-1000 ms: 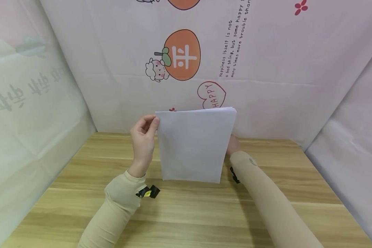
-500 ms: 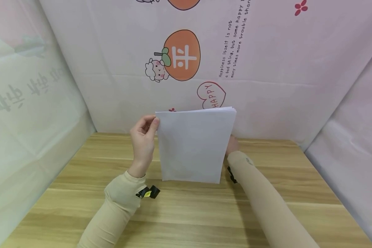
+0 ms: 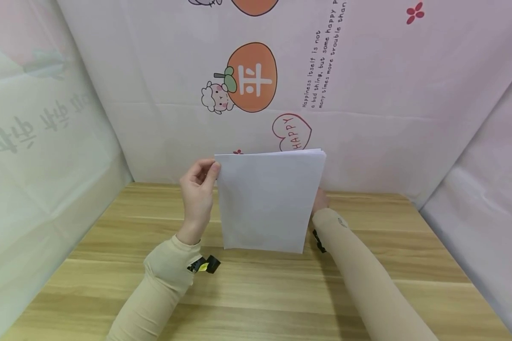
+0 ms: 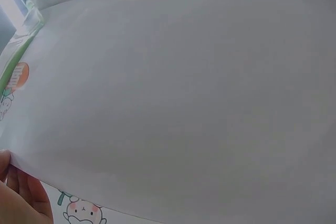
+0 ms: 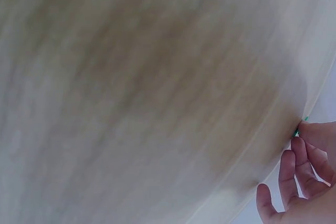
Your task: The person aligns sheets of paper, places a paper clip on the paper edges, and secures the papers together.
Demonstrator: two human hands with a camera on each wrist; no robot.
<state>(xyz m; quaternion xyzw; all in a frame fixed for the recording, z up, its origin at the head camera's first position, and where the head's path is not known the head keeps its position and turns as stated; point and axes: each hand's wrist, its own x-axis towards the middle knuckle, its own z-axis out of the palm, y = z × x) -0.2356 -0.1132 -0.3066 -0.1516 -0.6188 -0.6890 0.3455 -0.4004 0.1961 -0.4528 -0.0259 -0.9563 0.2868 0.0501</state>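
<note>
A stack of white paper stands upright over the table, its sheets slightly fanned at the top right corner. My left hand pinches the stack's upper left edge between thumb and fingers; the left wrist view shows the blank front sheet filling most of the picture. My right hand is partly hidden behind the stack's right edge. In the right wrist view that hand pinches a small, thin green thing between thumb and forefinger, close to the tabletop's far edge. Its kind is too small to tell.
The wood-grain table spreads under both forearms. A white printed cloth hangs behind it, with side cloths at left and right. Black camera mounts sit at the wrists.
My right hand and forearm have shifted slightly left behind the stack. The left hand keeps its grip on the paper, and the stack stands nearly still.
</note>
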